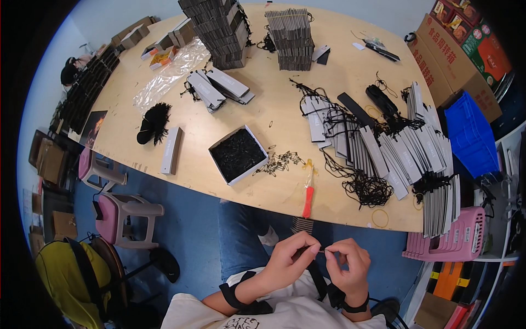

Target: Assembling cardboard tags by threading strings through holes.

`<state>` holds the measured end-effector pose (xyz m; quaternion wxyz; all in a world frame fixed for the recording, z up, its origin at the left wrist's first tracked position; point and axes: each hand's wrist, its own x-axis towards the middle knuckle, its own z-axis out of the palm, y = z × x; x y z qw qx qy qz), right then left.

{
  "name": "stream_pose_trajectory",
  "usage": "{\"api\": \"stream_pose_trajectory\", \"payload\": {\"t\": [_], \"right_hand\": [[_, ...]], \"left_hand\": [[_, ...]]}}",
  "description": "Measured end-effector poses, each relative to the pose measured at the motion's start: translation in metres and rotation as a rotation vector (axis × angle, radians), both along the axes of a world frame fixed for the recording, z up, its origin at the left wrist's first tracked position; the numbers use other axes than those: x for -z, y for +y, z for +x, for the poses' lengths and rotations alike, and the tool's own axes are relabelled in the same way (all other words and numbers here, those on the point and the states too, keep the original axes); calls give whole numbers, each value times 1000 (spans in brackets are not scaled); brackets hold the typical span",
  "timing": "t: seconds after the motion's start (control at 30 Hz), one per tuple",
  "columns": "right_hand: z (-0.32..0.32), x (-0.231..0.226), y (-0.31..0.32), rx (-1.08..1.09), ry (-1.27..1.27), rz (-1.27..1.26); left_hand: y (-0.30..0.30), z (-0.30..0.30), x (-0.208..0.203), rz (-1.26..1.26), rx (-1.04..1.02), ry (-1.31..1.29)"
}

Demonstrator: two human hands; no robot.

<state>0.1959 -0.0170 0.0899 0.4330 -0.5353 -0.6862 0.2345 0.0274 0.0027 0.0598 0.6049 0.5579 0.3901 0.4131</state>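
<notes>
My left hand (291, 255) and my right hand (349, 265) are raised over my lap, just in front of the table's near edge. Thumb and forefinger of each are pinched together, the tips almost meeting. A tiny dark bit shows between them, too small to name. On the table (263, 200) ahead lies a red-handled tool (308, 202), its far end yellowish. Beside it are scattered small pins (280, 162) and an open white box (247, 176) full of small black pieces. To the right, grey-white tags (359, 147) lie in rows with tangled black cords (368, 191).
Tall stacks of grey tags (290, 41) stand at the back. A black cord bundle (153, 125) and a lone grey-white block (171, 151) lie left. A pink basket (446, 238) and blue bin (472, 134) stand right; pink-seated stools (123, 216) stand left.
</notes>
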Motion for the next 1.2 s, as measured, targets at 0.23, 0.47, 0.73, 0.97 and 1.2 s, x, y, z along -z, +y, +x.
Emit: {"api": "stream_pose_trajectory", "payload": {"t": [0.23,0.47,0.73,0.97,1.2], "right_hand": [[-1,1,3,-5,-5,66],[-1,0,4,-5,3,64],[2,0,1,0,69,-29],[3,5,0,-33,146,-99],[5,4,1,-38,123,-101]], "left_hand": [[3,-2,-8,87,11,90],[5,-2,-11,271,3,249],[2,0,-13,236,1,245],[3,-2,-12,91,32,145],[5,-2,-13,235,24,243]]}}
